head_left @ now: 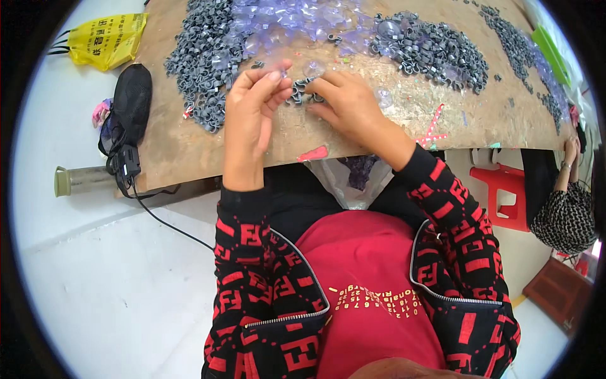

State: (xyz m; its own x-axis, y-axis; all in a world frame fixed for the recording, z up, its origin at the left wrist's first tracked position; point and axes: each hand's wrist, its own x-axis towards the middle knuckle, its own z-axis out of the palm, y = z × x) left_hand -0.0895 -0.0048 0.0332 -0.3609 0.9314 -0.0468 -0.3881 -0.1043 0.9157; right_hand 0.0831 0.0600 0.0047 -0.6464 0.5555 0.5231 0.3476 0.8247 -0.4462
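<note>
My left hand pinched a small clear plastic cup — round, see-through — while my right hand pressed closed on grey clips on the surface.

On the wooden board the heap of small clips lies far left, clear cups behind the middle, a second clip heap right — a stool under the board's right edge — a bag off its left

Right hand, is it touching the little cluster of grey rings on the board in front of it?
Touching. The head view shows the right hand lying palm down on the wooden board, its fingertips resting on the small cluster of grey rings, no gap between.
</note>
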